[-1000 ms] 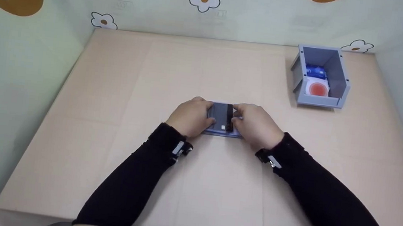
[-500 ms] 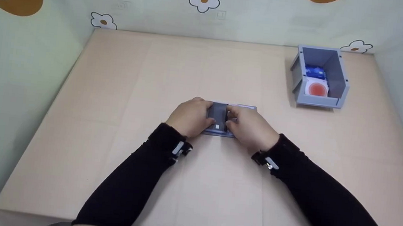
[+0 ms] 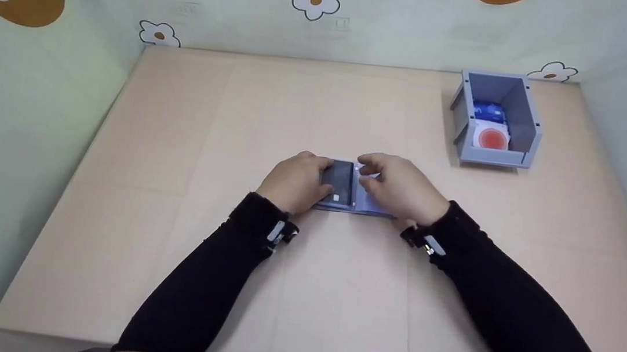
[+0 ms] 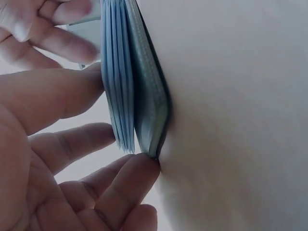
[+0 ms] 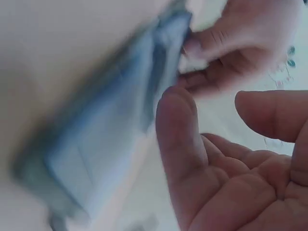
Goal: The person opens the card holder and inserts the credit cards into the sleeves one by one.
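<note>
An open card holder [image 3: 366, 202] lies on the middle of the table, its clear sleeves fanned into a stack of leaves [image 4: 117, 77] in the left wrist view. A dark grey card [image 3: 338, 180] with a small light square sits in a sleeve on its left half. My left hand [image 3: 294, 183] grips the holder's left edge, thumb over the sleeves and fingers at the cover [image 4: 151, 96]. Over the right half, my right hand [image 3: 405, 187] has its thumb and index finger apart, nothing between them. The holder's right half is partly hidden beneath that hand.
A grey bin [image 3: 493, 157] stands at the back right of the table. Inside it are a blue card [image 3: 489, 110] and a white item with a red circle [image 3: 493, 139]. Walls border the back and sides of the cloth-covered table [image 3: 209, 118].
The right hand slid the dark card leftward into the sleeve, let go of it, then drew back to the right. The card's black strip no longer shows. The left hand kept its grip.
</note>
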A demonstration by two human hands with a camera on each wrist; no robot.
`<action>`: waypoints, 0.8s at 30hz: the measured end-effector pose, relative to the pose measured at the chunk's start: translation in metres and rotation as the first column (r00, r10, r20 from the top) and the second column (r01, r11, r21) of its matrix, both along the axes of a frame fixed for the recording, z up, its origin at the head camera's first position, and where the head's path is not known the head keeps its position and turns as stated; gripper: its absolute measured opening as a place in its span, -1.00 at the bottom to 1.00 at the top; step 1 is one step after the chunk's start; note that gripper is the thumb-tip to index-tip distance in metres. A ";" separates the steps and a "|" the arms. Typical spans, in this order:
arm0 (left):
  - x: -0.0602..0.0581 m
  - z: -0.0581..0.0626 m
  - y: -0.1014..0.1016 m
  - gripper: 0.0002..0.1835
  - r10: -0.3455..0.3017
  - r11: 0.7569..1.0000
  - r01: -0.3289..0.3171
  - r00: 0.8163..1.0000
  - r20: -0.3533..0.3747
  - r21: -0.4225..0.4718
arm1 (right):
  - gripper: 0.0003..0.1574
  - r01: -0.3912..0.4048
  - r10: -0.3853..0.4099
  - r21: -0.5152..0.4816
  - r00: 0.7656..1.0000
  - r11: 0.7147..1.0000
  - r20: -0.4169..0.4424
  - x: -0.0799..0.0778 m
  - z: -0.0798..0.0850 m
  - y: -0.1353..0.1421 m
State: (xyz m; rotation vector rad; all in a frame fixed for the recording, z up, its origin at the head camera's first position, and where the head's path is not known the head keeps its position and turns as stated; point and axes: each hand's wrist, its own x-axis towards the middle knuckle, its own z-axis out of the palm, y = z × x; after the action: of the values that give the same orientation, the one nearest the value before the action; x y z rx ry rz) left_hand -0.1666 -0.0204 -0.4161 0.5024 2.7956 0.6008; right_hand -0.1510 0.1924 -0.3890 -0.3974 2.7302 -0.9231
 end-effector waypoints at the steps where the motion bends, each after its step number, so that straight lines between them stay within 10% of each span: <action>1: 0.000 0.000 0.000 -0.40 -0.001 1.000 0.001 1.000 0.000 0.002 | -0.46 0.027 -0.027 -0.006 0.999 1.000 -0.018 -0.003 0.005 0.006; 10: 0.001 0.000 0.000 -0.39 -0.001 1.000 0.001 1.000 0.004 -0.006 | -0.55 0.355 -0.348 0.037 0.929 0.934 -0.128 -0.036 0.044 0.085; 24: 0.006 0.005 0.000 -0.29 0.037 0.999 -0.036 0.997 -0.061 0.014 | -0.34 0.289 -0.289 0.429 0.955 0.856 -0.068 -0.097 0.041 0.178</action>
State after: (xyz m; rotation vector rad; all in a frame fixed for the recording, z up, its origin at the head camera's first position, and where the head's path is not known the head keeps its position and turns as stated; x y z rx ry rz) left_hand -0.1607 -0.0206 -0.4108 0.4809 2.8668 0.6213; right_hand -0.2479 0.3706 -0.3483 0.1031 2.9320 -0.3352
